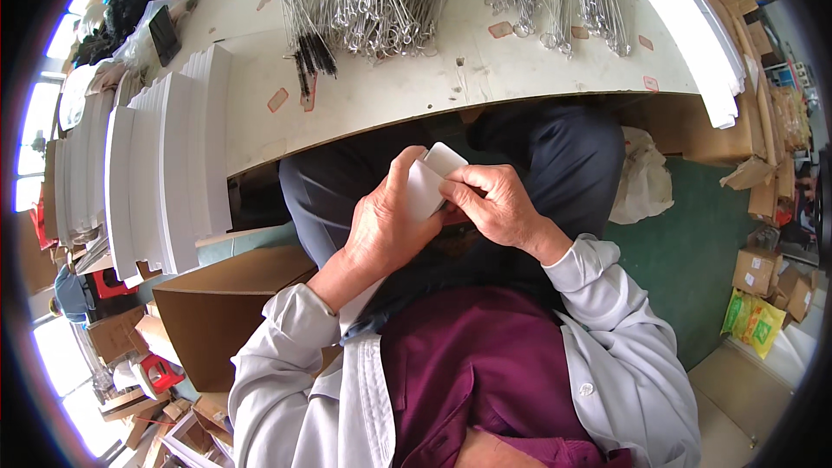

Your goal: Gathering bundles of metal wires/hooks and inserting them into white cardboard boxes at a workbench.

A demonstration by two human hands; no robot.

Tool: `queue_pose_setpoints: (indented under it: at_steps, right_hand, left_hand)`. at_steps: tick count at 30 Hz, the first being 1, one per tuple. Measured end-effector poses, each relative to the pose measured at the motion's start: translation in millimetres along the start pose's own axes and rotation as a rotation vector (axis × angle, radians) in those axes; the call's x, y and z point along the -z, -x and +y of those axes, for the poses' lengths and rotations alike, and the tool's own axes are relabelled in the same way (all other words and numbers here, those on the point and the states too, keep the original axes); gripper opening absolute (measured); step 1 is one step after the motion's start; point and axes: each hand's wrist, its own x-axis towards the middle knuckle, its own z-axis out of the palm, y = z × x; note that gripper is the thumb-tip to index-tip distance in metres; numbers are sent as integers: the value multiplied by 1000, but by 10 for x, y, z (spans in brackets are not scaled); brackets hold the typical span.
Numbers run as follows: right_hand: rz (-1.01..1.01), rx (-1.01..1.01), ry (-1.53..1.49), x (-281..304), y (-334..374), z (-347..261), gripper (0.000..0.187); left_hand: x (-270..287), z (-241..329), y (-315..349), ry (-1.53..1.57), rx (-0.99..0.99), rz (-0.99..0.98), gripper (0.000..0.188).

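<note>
Above my lap, my left hand (pixel 388 221) is closed around a small white box-like piece (pixel 422 191), thumb and fingers on opposite sides. A flat white piece with rounded corners (pixel 445 159) sticks out at its far end. My right hand (pixel 501 208) pinches the right edge of these white pieces between thumb and forefinger. I cannot tell whether the rounded piece sits inside the other or lies against it. On the white table (pixel 373 91) beyond my hands lie bunches of wire-handled brushes (pixel 381 9), several with black bristles (pixel 314 59).
Tall stacks of white card (pixel 195 147) stand at the table's left end, with more white sheets (pixel 693 26) at the right. An open cardboard box (pixel 230 312) sits left of my lap. A crumpled plastic bag (pixel 643 178) lies right of my knee.
</note>
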Motion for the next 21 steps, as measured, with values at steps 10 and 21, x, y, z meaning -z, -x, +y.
queue_pose_setpoints:
  at_steps: [10, 21]
  right_hand:
    - [56, 281, 338, -71, -7, 39, 20]
    - [241, 515, 547, -177, 32, 50, 26]
  left_hand:
    - [-133, -69, 13, -52, -109, 86, 64]
    - [-234, -53, 50, 81, -15, 59, 52]
